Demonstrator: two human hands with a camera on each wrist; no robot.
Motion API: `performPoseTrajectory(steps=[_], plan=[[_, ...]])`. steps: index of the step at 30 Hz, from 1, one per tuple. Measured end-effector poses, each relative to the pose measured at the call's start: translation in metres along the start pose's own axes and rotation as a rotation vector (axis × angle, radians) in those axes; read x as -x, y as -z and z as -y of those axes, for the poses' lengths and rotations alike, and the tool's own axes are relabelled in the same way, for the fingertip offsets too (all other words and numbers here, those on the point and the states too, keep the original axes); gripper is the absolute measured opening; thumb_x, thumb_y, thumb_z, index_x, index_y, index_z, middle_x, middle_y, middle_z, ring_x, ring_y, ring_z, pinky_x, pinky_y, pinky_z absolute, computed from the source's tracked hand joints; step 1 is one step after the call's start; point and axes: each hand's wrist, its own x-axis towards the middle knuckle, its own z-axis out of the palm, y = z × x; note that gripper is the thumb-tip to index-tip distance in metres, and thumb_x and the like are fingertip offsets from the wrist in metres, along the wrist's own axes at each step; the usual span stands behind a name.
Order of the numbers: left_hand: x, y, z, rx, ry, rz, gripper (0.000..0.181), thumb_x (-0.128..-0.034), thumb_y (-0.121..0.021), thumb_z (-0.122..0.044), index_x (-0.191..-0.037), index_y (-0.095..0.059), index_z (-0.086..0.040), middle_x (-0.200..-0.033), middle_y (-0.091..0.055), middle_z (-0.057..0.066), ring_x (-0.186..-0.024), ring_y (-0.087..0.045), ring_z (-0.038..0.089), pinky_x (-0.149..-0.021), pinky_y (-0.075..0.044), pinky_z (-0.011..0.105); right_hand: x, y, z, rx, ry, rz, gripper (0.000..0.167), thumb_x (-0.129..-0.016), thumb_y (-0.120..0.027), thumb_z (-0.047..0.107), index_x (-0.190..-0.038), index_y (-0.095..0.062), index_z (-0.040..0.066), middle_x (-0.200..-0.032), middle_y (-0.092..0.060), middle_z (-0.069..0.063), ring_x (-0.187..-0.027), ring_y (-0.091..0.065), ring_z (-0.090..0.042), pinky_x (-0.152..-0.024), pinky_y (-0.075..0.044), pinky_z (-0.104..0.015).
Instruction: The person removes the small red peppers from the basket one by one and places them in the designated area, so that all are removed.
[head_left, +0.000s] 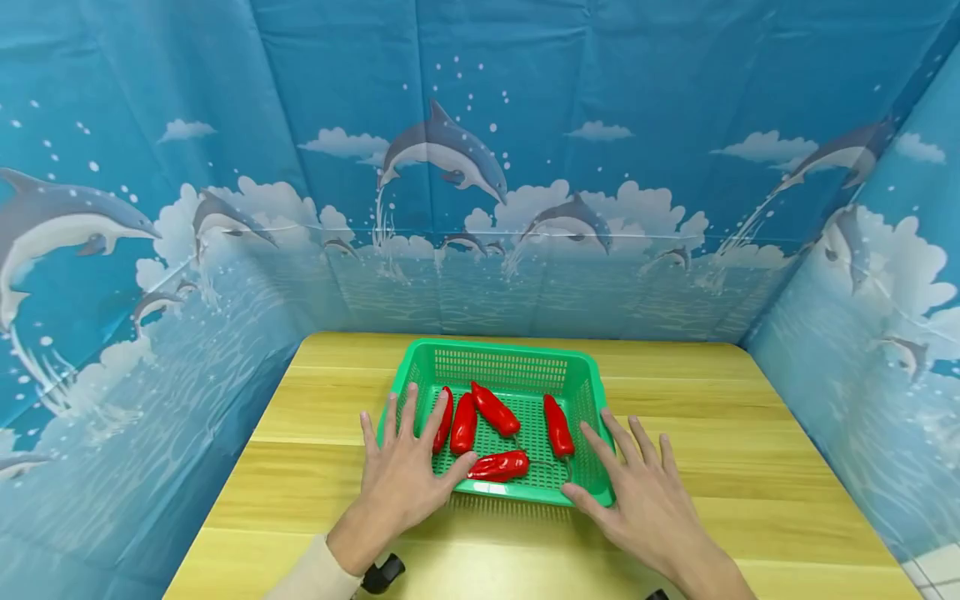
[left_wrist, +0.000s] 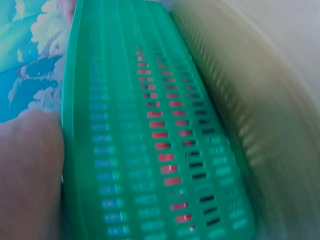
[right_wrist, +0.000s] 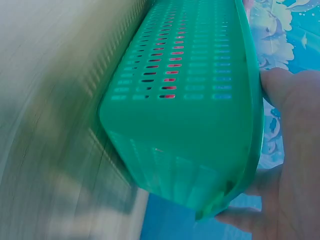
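A green plastic basket point(head_left: 517, 492) stands on the wooden table and holds several red chili peppers point(head_left: 491, 410). One pepper point(head_left: 557, 427) lies apart near the basket's right wall; another lies crosswise by the front wall. My left hand point(head_left: 405, 479) is spread over the basket's front left corner, thumb above the front rim. At the front right corner, my right hand point(head_left: 645, 496) has its fingers spread, with the thumb at the rim. In the right wrist view, the thumb and fingers touch or nearly touch the rim point(right_wrist: 256, 115). Neither palm's underside shows.
Yellow wood-grain table point(head_left: 750, 467) surrounds the basket. Behind it and at both sides hangs a blue curtain point(head_left: 480, 283) printed with dolphins and clouds. Dark straps or camera parts point(head_left: 382, 575) sit at my wrists.
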Motion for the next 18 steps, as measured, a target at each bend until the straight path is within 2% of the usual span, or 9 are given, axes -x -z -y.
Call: performPoseTrajectory(steps=[2,4,7,9,11,13,15,18], plan=[[-0.002,0.003,0.005,0.006,0.015,0.012,0.101,-0.1046,-0.051,-0.089,-0.188,-0.023,-0.039,-0.197,-0.013,0.018,-0.182,-0.012,0.056,-0.138,-0.002,0.091,0.001,0.0,-0.001,-0.006,-0.003,0.0,0.089,-0.105,-0.071,0.076,-0.175,-0.056,0.024,-0.188,-0.043,-0.013,-0.169,-0.041,-0.06,-0.131,-0.028,-0.089],[-0.003,0.005,0.011,0.02,0.032,0.025,0.103,-0.1048,-0.051,-0.089,-0.188,-0.022,-0.037,-0.198,-0.011,0.018,-0.182,-0.012,0.057,-0.138,-0.008,0.091,0.002,0.0,-0.002,-0.005,0.0,0.001,0.089,-0.105,-0.07,0.076,-0.174,-0.058,0.02,-0.188,-0.043,-0.012,-0.168,-0.043,-0.06,-0.13,-0.03,-0.089],[-0.003,0.006,0.018,0.056,0.048,0.03,0.107,-0.1051,-0.056,-0.086,-0.189,-0.023,-0.028,-0.198,-0.01,0.018,-0.18,-0.017,0.058,-0.133,-0.032,0.087,0.003,-0.001,-0.003,-0.008,0.005,0.004,0.089,-0.106,-0.069,0.076,-0.173,-0.058,0.019,-0.188,-0.043,-0.011,-0.167,-0.044,-0.059,-0.13,-0.031,-0.089],[-0.003,0.006,0.02,0.079,0.054,0.026,0.112,-0.105,-0.061,-0.084,-0.188,-0.023,-0.02,-0.198,-0.011,0.018,-0.179,-0.023,0.058,-0.121,-0.054,0.078,0.003,-0.001,-0.004,-0.014,0.008,0.005,0.089,-0.106,-0.069,0.076,-0.174,-0.058,0.02,-0.188,-0.043,-0.01,-0.167,-0.045,-0.059,-0.129,-0.031,-0.09],[-0.002,0.007,0.022,0.106,0.06,0.027,0.116,-0.1044,-0.065,-0.081,-0.187,-0.023,-0.011,-0.198,-0.011,0.017,-0.177,-0.026,0.057,-0.096,-0.07,0.065,0.003,-0.001,-0.005,-0.026,0.01,0.008,0.089,-0.106,-0.07,0.076,-0.174,-0.058,0.02,-0.189,-0.043,-0.01,-0.167,-0.044,-0.059,-0.129,-0.031,-0.089],[-0.001,0.007,0.021,0.119,0.066,0.035,0.12,-0.104,-0.069,-0.079,-0.186,-0.023,-0.005,-0.198,-0.01,0.016,-0.176,-0.029,0.056,-0.073,-0.071,0.052,0.003,-0.001,-0.007,-0.043,0.012,0.012,0.089,-0.106,-0.071,0.074,-0.174,-0.057,0.02,-0.189,-0.041,-0.01,-0.167,-0.044,-0.06,-0.13,-0.032,-0.088],[0.0,0.006,0.021,0.125,0.072,0.043,0.122,-0.1036,-0.07,-0.078,-0.185,-0.023,-0.001,-0.199,-0.009,0.015,-0.175,-0.031,0.055,-0.058,-0.065,0.042,0.003,-0.002,-0.01,-0.062,0.015,0.017,0.089,-0.106,-0.072,0.073,-0.175,-0.056,0.019,-0.19,-0.039,-0.011,-0.167,-0.043,-0.06,-0.131,-0.034,-0.085],[0.002,0.006,0.02,0.115,0.074,0.05,0.122,-0.1043,-0.069,-0.077,-0.184,-0.022,0.002,-0.199,-0.007,0.014,-0.174,-0.034,0.054,-0.053,-0.059,0.036,0.004,-0.002,-0.013,-0.086,0.022,0.027,0.089,-0.107,-0.073,0.071,-0.176,-0.054,0.018,-0.191,-0.037,-0.012,-0.167,-0.042,-0.061,-0.131,-0.036,-0.083]])
